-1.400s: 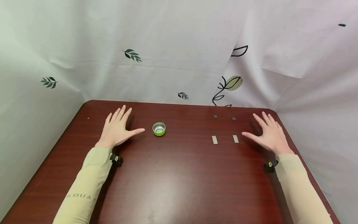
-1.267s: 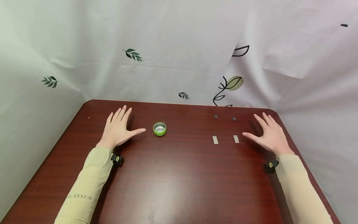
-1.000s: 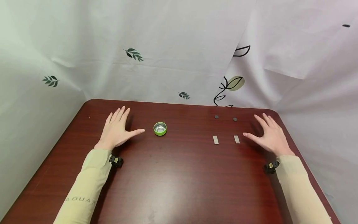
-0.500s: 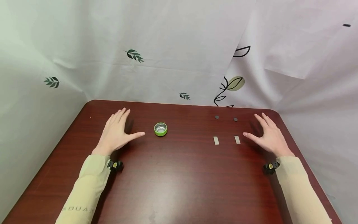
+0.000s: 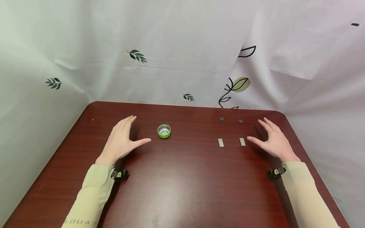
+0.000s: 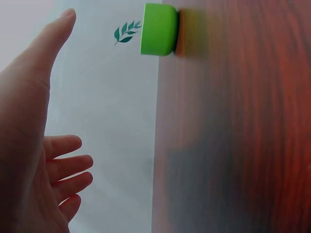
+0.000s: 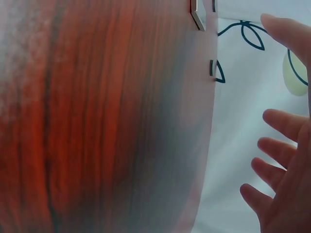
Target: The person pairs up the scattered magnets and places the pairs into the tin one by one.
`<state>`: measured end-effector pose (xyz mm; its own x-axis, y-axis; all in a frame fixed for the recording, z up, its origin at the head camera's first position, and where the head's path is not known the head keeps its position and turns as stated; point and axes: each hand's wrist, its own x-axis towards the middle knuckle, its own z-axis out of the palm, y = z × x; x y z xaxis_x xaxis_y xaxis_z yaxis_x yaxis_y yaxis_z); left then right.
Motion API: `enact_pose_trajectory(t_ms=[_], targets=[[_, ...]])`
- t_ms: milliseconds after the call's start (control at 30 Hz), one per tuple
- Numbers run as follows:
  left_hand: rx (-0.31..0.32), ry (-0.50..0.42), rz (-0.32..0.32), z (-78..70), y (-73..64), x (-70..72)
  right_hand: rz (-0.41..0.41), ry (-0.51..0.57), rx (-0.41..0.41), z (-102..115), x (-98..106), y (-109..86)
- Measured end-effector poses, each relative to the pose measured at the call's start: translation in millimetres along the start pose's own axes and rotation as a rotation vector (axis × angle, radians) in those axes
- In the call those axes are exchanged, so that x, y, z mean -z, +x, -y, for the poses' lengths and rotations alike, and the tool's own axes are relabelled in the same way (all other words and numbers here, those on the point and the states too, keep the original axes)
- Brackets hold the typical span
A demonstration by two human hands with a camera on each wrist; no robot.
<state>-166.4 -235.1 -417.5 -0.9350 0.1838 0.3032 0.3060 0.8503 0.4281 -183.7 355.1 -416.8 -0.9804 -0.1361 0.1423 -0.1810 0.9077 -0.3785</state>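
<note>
My left hand (image 5: 118, 142) hovers over the left part of the table, thumb spread from the fingers, holding nothing. Just right of its thumb sits a small round bowl (image 5: 163, 131), green outside and silvery inside; its green side (image 6: 159, 29) shows at the top of the left wrist view. My right hand (image 5: 275, 142) hovers at the right, fingers apart, also holding nothing. Near its thumb tip lies a small grey rectangular plate (image 5: 242, 142), with a matching plate (image 5: 220, 142) to its left. Behind them are two small dark discs (image 5: 221, 119), the right disc (image 5: 240, 121) nearer my fingers.
The dark red wooden table (image 5: 182, 177) has rounded far corners. A white cloth (image 5: 171, 63) with leaf prints hangs behind it and along both sides. Each wrist carries a small black camera, the left camera (image 5: 121, 174) and the right camera (image 5: 275, 173).
My left hand has drawn slightly nearer to me, its fingers now closer together. The right hand's fingers have dipped and bent a little. The bowl, plates and discs stay in place.
</note>
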Motion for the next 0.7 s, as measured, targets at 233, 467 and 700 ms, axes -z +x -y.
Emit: enact_pose_trajectory(t_ms=[233,467,700], targets=[[-0.044,-0.026,-0.011,-12.1,-6.5,-4.2,0.007,0.007,0.017,2.6,-0.4,-3.1],[-0.09,-0.067,-0.002,-27.0,-12.9,-8.0,-0.007,-0.001,0.042,7.8,-1.3,-4.7],[-0.13,-0.097,0.021,-46.7,-12.4,-14.4,-0.02,0.002,0.066,12.9,-5.5,-4.0]])
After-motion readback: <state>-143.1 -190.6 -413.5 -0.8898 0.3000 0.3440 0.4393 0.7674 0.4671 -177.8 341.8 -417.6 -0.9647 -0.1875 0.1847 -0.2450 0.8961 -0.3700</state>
